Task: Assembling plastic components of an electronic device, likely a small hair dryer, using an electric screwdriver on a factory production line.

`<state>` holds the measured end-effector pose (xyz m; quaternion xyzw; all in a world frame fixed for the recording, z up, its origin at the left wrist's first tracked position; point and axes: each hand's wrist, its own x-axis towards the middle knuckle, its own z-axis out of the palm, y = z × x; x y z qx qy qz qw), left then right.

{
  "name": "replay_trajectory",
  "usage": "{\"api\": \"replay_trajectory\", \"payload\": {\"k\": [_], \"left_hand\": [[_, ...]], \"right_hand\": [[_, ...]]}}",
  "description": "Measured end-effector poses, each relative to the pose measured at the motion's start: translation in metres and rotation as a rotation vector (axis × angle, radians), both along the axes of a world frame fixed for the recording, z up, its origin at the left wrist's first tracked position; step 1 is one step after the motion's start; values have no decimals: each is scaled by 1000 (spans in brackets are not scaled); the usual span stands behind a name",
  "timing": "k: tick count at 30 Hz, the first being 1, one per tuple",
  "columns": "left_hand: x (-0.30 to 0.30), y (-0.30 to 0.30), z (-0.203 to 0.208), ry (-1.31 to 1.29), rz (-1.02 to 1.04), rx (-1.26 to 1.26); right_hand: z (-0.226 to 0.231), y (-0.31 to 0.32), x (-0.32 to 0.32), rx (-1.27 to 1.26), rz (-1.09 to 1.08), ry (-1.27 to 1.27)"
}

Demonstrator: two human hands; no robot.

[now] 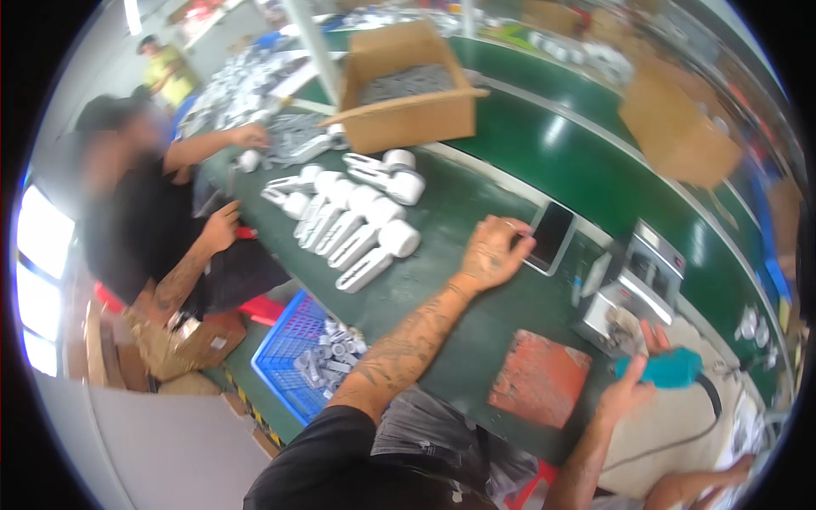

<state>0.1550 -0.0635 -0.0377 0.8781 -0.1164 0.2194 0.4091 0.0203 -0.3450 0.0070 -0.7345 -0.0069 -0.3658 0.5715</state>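
Observation:
My left hand (pixel 493 253) rests on the green table, palm down, its fingers loosely bent and apart and its thumb beside a smartphone (pixel 552 236). Nothing shows in it. At the right, my right hand (pixel 629 391) is closed around a teal corded power tool (pixel 671 369), slightly blurred; the tool's far end is hard to make out. Just beyond it stands a metal box-shaped device (pixel 637 276). A worn reddish square pad (pixel 541 378) lies between my arms. Left of my left hand, several white handheld devices with round heads (pixel 365 229) lie in a row.
An open cardboard box (pixel 408 119) of grey parts stands at the back. A blue basket (pixel 276 357) of grey and white parts sits by my left forearm. A co-worker (pixel 144 204) sits at the left, one hand at the parts. A green conveyor (pixel 544 127) runs behind the table.

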Motion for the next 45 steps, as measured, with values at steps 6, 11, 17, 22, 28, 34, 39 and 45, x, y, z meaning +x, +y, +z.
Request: {"api": "replay_trajectory", "payload": {"k": [6,11,17,22,28,34,39,45], "left_hand": [[-3,11,-4,3,31,-10],[-1,2,-1,13,3,0],[0,-2,-1,67,-14,-30],[-4,-5,9,125,-24,3],[-2,2,0,102,-9,11],[2,0,-1,112,-31,16],[-1,2,1,108,-35,12],[-1,1,-3,113,-45,43]], "right_hand": [[-11,5,5,35,55,11],[-8,-3,6,21,89,-83],[-6,-10,11,12,203,-147],[0,-14,6,-168,83,-115],[-3,-7,6,5,123,-19],[-6,-14,7,-86,91,-15],[-10,-15,5,-218,46,3],[-20,-8,1,131,131,-163]]}}
